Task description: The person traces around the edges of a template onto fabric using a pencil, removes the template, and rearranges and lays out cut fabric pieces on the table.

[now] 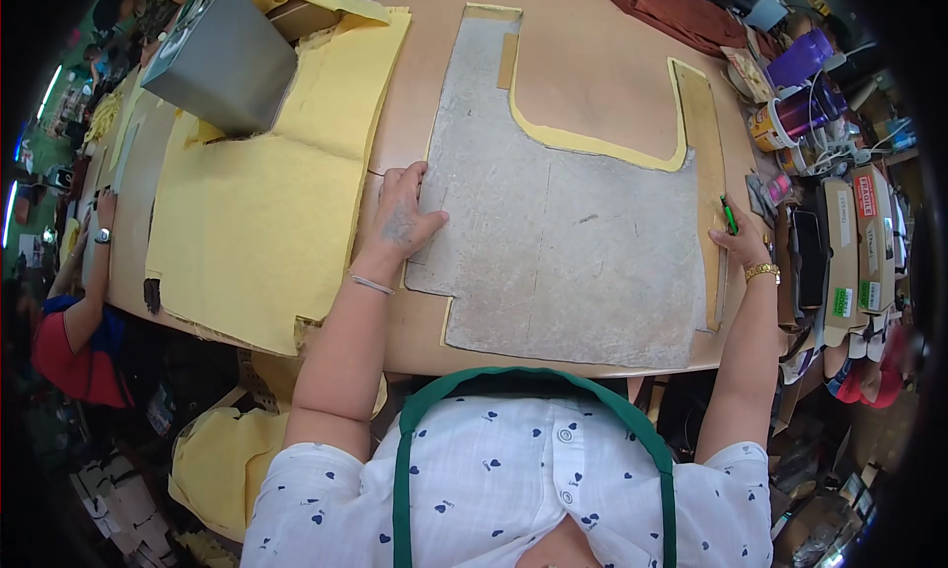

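A large grey pattern board [583, 242] with a U-shaped cutout lies flat on the table in front of me. A thin rim of yellow material [592, 150] shows along its cutout, and a tan strip [708, 163] runs down its right side. My left hand [403, 212] rests at the board's left edge, fingers spread and thumb on its surface. At the right edge, my right hand [743, 240] holds a green pen [729, 215] between its fingers, close to the tan strip. The pen's tip points up and away from me.
Yellow fabric sheets [267, 222] are stacked at the left, with a grey metal block [222, 59] on them. Dark red fabric [681, 15] lies at the back. Purple containers [802, 59], a phone [808, 257] and boxes [874, 242] crowd the right. Another person's arm [94, 262] is far left.
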Demonstrator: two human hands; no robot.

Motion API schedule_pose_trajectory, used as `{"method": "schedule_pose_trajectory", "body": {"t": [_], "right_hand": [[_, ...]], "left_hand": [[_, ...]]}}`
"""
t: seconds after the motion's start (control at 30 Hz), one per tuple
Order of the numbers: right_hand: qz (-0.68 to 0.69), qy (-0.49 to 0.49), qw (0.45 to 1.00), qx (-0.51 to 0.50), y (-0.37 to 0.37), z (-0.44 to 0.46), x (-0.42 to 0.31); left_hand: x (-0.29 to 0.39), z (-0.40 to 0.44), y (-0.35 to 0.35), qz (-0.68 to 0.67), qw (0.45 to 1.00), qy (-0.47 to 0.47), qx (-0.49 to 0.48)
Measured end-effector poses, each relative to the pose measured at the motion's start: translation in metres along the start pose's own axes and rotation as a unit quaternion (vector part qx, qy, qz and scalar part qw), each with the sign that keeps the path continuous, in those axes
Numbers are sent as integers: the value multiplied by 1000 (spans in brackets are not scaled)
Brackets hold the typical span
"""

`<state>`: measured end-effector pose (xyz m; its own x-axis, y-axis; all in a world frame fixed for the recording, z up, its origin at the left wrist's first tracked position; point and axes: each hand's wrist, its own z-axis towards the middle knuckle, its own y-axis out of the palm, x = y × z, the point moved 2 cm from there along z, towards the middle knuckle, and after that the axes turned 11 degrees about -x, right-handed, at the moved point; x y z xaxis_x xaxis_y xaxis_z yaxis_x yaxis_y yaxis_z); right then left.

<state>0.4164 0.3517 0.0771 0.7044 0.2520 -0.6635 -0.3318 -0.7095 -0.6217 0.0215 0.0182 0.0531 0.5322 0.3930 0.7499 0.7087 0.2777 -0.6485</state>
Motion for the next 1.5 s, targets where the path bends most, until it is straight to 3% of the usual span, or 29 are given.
{"method": "schedule_pose_trajectory", "body": {"t": [0.2, 0.3, 0.4, 0.43, 0.53, 0.57, 0.63, 0.67, 0.7, 0.83, 1.0, 1.13, 1.23, 1.5], "right_hand": [[-12, 0, 1000, -6, 0, 4, 5], [-43, -6, 999, -3, 0, 3, 2], [8, 13, 1000, -4, -2, 2, -2], [-134, 106, 985, 3, -2, -3, -34], [-194, -61, 954, 221, 24, 18, -79], [-144, -140, 949, 242, 47, 26, -113], [-86, -152, 967, 187, 110, 39, -187], [-134, -268, 941, 160, 140, 46, -206], [-145, -319, 929, 119, 165, 50, -227], [-202, -362, 906, 87, 230, 65, -243], [-165, -387, 906, 44, 223, 67, -242], [-147, -377, 914, 45, 226, 73, -238], [-135, -372, 917, 41, 225, 73, -237], [-125, -371, 919, 39, 226, 74, -237]], "left_hand": [[-1, 0, 0, 48, 999, 6, 6], [-7, 5, 0, -9, 999, 28, 28], [3, 12, -13, -21, 998, -37, 48], [0, 21, -19, -14, 997, -9, 76], [-10, 59, -36, 2, 988, 71, 139], [-3, 76, -44, 9, 984, 99, 145], [10, 113, -55, 25, 981, 128, 145], [20, 135, -57, 34, 981, 128, 142], [26, 157, -59, 42, 981, 128, 140], [27, 247, -69, 91, 984, 114, 99], [24, 334, -77, 92, 987, 81, 103], [24, 383, -74, 234, 969, -79, -18], [32, 392, -78, 233, 953, -157, -113], [24, 399, -74, 405, 906, -80, -93]]}}
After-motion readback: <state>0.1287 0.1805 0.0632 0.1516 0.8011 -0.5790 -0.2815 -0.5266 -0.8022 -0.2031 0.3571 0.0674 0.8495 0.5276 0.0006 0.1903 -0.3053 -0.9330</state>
